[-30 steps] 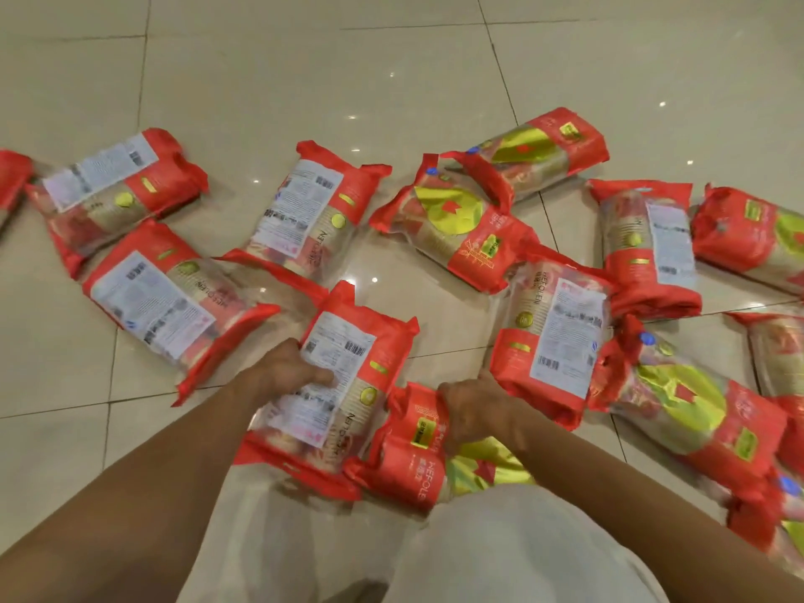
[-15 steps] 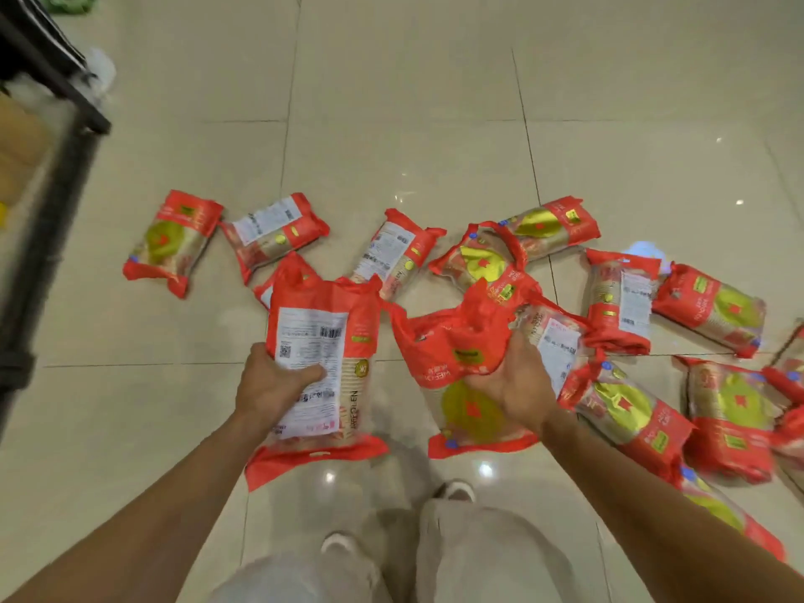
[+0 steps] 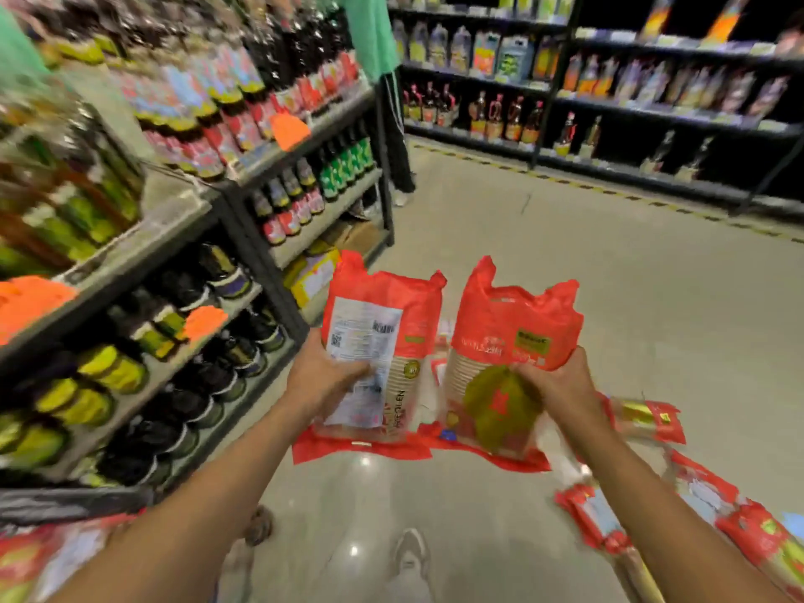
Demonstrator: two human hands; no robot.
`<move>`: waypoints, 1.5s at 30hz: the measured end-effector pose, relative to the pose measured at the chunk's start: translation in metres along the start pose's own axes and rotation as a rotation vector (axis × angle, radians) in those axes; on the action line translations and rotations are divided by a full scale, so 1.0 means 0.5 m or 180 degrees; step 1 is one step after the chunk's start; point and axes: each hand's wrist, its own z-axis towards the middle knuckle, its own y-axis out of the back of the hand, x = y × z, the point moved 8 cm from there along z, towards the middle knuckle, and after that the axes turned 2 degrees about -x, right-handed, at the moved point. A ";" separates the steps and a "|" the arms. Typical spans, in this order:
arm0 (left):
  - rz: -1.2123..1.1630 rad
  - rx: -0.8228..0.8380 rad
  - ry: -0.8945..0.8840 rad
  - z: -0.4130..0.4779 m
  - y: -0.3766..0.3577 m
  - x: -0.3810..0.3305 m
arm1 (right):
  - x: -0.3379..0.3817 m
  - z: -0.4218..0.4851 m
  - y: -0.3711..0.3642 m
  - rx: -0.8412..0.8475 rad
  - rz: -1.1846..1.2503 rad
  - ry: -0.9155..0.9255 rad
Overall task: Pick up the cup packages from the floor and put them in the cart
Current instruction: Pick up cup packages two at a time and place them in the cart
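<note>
My left hand [image 3: 324,380] grips a red cup package [image 3: 383,341] with its white label facing me, held upright at chest height. Beside it, my right hand [image 3: 554,385] grips a second red cup package [image 3: 513,341] showing a green round emblem. Both packages hang well above the floor. Several more red cup packages [image 3: 644,417] lie on the tiles at the lower right, and another [image 3: 39,559] shows blurred at the bottom left. No cart is in view.
A dark shelf rack [image 3: 243,237] full of bottles runs along my left. Another stocked shelf [image 3: 652,119] lines the far wall. A person [image 3: 393,102] in a green top stands at the rack's far end. My feet [image 3: 409,554] stand on the tiled floor.
I have risen from the floor with both packages lifted, and my view has swung up from the tiles to the store aisle and shelves.
</note>
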 end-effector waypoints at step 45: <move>0.0953 -0.0223 0.2232 -0.067 1.093 1.561 | -0.499 -0.801 -1.425 0.0980 -0.1453 -0.1022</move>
